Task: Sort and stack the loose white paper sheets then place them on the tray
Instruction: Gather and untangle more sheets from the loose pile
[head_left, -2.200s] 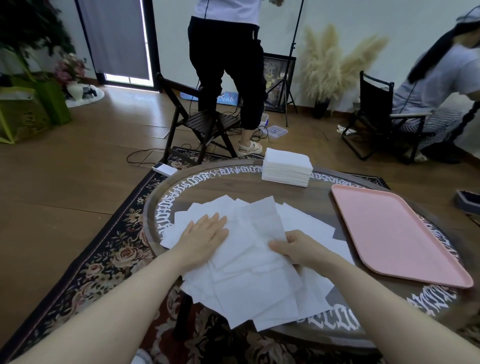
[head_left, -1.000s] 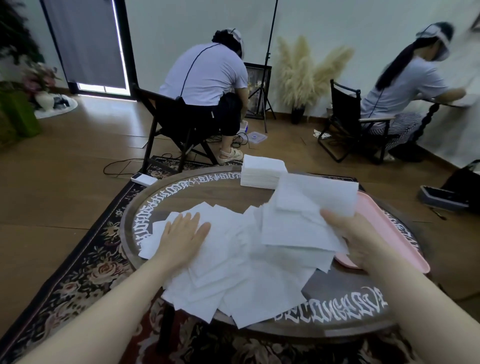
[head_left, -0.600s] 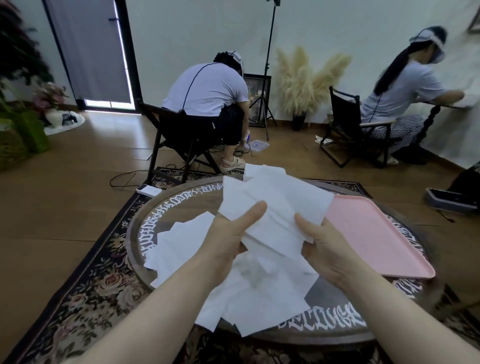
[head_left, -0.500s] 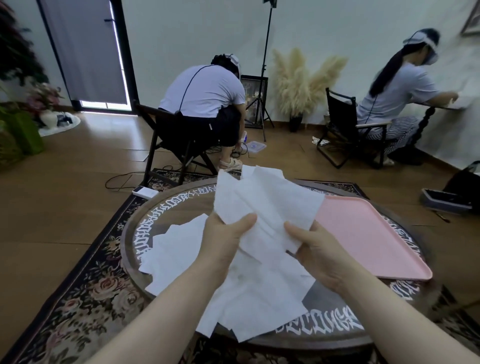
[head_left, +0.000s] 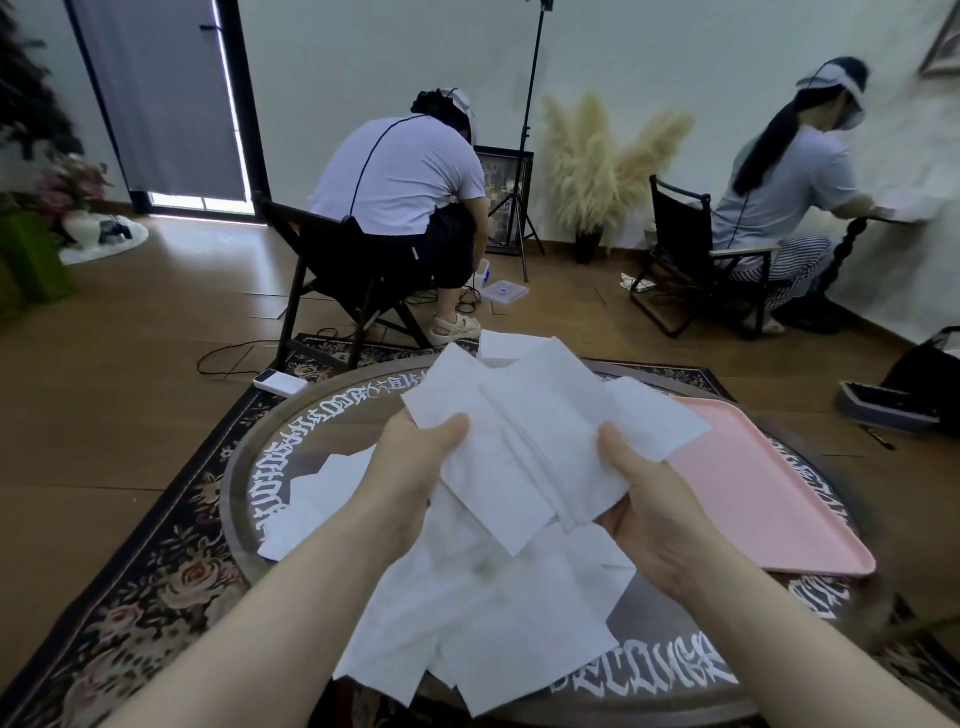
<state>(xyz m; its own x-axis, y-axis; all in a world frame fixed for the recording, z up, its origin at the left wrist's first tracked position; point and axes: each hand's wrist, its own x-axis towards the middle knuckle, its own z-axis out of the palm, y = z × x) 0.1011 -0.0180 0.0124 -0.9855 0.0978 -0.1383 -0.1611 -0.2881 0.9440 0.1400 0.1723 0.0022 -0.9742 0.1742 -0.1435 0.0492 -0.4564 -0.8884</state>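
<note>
Now lifted off counter (head_left: 670, 608) at frame ctr: sheets (head_left: 524, 447) clamped btwn left hand (head_left: 410, 467) & right hand (head_left: 644, 499) fingers; squaring up, tray (head_left: 769, 493) next.

The sheets (head_left: 524, 441) in your hands look like soft, matt white tissue paper, faintly textured and creased. Your tray (head_left: 769, 488) reads as smooth pink plastic with a satin sheen. The round table (head_left: 270, 447) beneath is dark, glossy wood with white lettering.
</note>
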